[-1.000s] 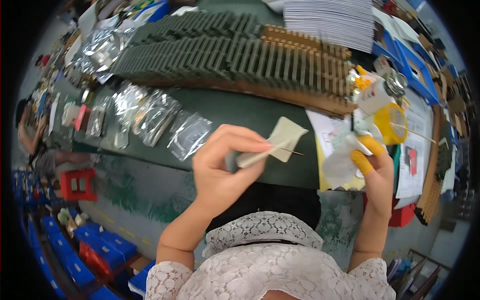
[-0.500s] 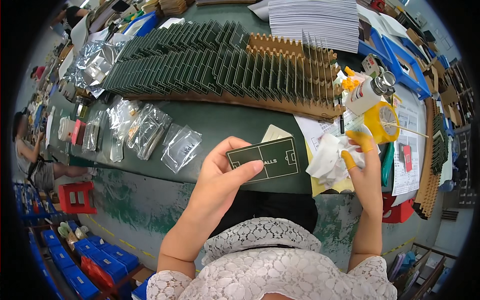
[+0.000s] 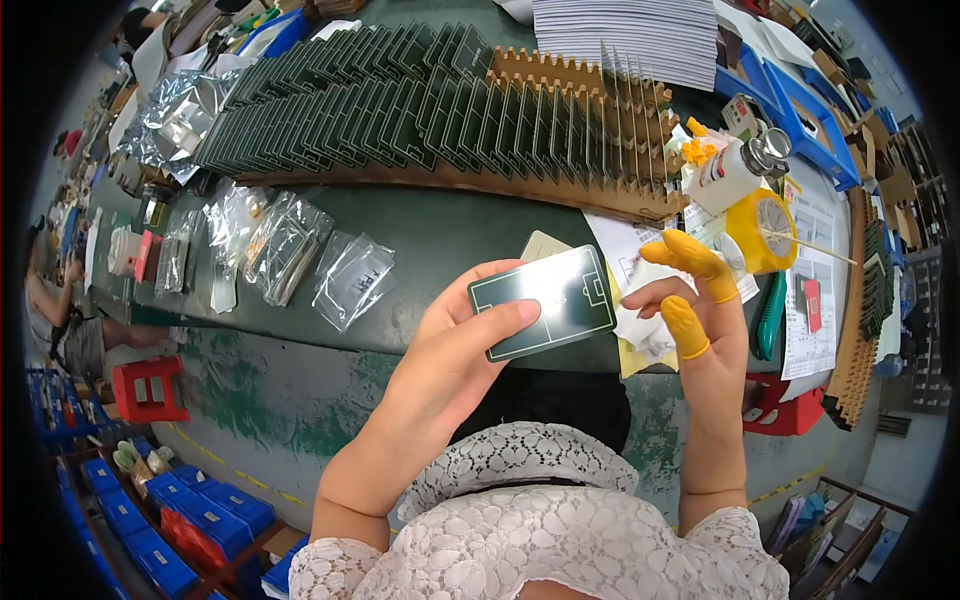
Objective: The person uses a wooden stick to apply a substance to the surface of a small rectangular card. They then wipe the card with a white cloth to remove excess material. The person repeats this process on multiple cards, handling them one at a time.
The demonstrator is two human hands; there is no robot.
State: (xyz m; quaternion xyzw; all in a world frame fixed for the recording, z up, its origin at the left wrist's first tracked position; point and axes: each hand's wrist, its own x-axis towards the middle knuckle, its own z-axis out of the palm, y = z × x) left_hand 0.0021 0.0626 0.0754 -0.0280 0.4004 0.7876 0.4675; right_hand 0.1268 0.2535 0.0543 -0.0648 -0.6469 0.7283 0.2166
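Observation:
My left hand (image 3: pixel 450 345) is closed on a dark green rectangular card (image 3: pixel 560 310) with pale lines like a playing field. Its thumb lies over the front, and glare covers part of the face. Just beyond the card's right edge is my right hand (image 3: pixel 705 320), its fingers apart and nothing visible between them. Yellow finger cots cover its thumb and some fingertips. A crumpled white cloth (image 3: pixel 640 335) lies behind that hand, partly hidden. Behind the held card, a cream card (image 3: pixel 543 245) rests on the green table (image 3: pixel 430 235).
Notched brown racks (image 3: pixel 560 190) hold rows of similar green cards (image 3: pixel 380 130). At the right stand a white bottle (image 3: pixel 728 178) with a metal top and a yellow tape roll (image 3: pixel 765 232). Clear plastic bags (image 3: pixel 355 280) lie at the left. A red stool (image 3: pixel 150 390) stands on the floor.
My right hand has left the white cloth and moved left toward the card. The card has tilted, its right end now higher, and light glares off it.

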